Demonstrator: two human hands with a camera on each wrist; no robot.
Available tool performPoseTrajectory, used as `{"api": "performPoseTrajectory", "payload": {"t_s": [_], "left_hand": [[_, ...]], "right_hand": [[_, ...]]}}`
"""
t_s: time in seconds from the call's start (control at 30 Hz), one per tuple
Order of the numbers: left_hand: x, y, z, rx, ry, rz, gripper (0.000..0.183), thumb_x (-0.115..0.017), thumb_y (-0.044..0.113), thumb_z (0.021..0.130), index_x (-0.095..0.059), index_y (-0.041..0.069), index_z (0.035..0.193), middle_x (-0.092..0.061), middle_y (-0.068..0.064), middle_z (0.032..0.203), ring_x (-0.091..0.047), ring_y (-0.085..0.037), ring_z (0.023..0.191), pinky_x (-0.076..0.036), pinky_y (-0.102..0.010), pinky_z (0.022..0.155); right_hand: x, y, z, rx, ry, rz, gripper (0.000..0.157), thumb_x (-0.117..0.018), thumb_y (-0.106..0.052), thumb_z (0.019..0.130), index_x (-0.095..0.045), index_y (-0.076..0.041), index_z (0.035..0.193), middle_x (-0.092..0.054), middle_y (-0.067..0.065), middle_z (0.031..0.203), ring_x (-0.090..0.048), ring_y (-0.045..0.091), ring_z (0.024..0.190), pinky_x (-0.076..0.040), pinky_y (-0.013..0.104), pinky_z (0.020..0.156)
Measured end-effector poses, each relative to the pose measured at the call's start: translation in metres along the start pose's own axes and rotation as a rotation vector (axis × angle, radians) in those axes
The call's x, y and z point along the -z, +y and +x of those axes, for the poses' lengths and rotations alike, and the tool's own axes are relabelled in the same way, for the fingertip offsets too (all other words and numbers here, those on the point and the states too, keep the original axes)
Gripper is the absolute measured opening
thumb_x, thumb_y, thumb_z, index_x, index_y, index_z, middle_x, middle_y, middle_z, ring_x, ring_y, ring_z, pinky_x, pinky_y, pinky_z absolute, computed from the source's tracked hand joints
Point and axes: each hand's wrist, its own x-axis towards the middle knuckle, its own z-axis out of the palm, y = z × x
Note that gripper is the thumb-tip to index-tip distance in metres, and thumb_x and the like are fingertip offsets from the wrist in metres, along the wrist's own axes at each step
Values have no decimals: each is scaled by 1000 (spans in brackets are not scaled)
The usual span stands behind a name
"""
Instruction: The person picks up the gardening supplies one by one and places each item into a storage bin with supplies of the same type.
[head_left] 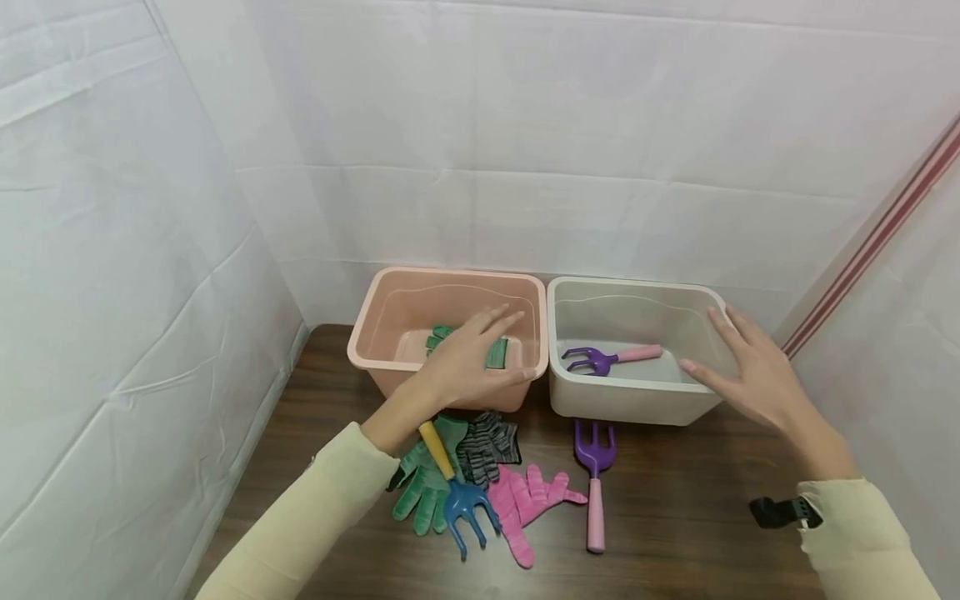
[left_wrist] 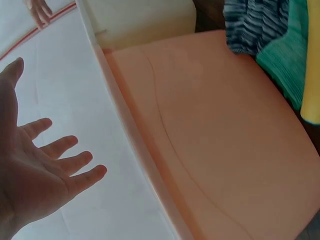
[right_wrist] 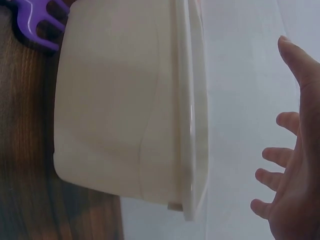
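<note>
My left hand (head_left: pixel 468 358) hovers over the front right part of the pink bin (head_left: pixel 382 367), fingers spread and holding nothing. Inside that bin lies a green glove (head_left: pixel 495 354), partly hidden behind the hand. My right hand (head_left: pixel 750 367) is at the right end of the white bin (head_left: pixel 630 404), its fingers extended and empty. A purple hand fork with a pink handle (head_left: pixel 637 353) rests in the white bin. In the left wrist view the left palm (left_wrist: pixel 40 180) shows bare; the right wrist view shows the right hand (right_wrist: pixel 295 185) beside the white bin's rim.
In front of the bins lie green gloves (head_left: pixel 427 492), a grey-black striped glove (head_left: pixel 480 450), pink gloves (head_left: pixel 525 500), a blue hand fork with a yellow handle (head_left: pixel 465 500) and another purple fork (head_left: pixel 595 500). White cloth walls (head_left: pixel 525 167) stand behind and at both sides.
</note>
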Motion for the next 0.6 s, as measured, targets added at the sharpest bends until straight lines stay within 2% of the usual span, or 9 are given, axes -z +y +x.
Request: {"api": "performPoseTrajectory", "payload": {"t_s": [0.27, 0.4, 0.6], "left_hand": [[-11, 13, -1, -13, 11, -106, 91, -70, 66, 94, -35, 25, 167, -30, -2, 172, -36, -28, 154, -42, -57, 117], [-20, 19, -2, -65, 7, -141, 89, -70, 65, 95, -37, 24, 166, -37, -4, 168, -39, -27, 152, -41, -54, 118], [-38, 28, -7, -138, -5, -119, 87, -68, 66, 96, -39, 23, 165, -39, -3, 167, -41, -23, 151, -41, -49, 119]], "right_hand": [[-1, 10, -5, -23, 2, 70, 93, -72, -46, 99, -19, -22, 172, -14, 21, 175, -18, 57, 154, -17, 81, 114], [-2, 16, -5, -57, -11, 105, 93, -72, -46, 100, -18, -21, 172, -12, 19, 176, -17, 57, 154, -16, 82, 114], [-6, 28, -4, -108, -25, 153, 89, -68, -46, 103, -17, -23, 172, -14, 20, 175, -16, 55, 156, -17, 82, 114]]}}
